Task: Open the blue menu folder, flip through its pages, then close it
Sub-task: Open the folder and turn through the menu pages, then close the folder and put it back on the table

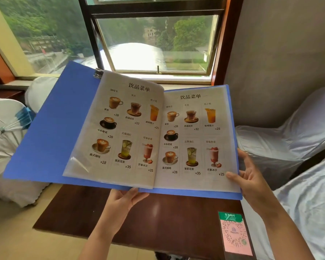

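Note:
The blue menu folder (51, 132) is held open above a dark wooden table (158, 218). Two plastic-sleeved drink-menu pages show: a left page (120, 128) that bows up a little and a right page (195, 139) lying flat. My left hand (124, 201) supports the folder from below at the spine, fingers under the bottom edge. My right hand (251, 177) grips the lower right corner, thumb on the right page and fingers behind the cover. A metal clip (98, 73) sits at the top of the left cover.
A pink and green QR-code card (235, 235) lies on the table's near right corner. White-covered chairs stand at the left (6, 128) and right (289, 139). A window (158, 44) is straight ahead behind the folder.

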### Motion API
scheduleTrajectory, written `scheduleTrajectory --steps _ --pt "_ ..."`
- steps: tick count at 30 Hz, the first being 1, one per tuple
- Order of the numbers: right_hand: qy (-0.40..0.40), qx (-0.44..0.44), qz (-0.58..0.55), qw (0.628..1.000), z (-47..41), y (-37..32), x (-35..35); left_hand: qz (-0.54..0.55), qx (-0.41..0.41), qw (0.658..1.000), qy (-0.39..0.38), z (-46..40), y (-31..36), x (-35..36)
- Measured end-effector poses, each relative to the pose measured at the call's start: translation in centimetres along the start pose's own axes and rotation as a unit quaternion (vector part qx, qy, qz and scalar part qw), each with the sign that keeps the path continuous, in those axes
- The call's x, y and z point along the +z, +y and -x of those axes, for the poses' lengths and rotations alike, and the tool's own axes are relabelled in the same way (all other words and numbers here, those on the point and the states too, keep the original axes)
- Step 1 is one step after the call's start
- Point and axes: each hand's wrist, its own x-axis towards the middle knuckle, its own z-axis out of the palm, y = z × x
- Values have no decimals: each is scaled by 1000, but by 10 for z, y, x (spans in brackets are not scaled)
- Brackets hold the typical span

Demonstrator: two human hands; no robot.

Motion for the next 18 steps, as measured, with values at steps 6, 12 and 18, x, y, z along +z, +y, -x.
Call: scheduleTrajectory --steps 6,12,18 --pt "6 10 8 1000 0 1 -1 -73 33 997 -9 1 5 -1" --pt "24 -8 30 999 0 1 7 44 -1 975 -218 0 23 -19" --pt "7 -12 45 999 2 -1 19 -24 17 995 -98 -5 26 -5"
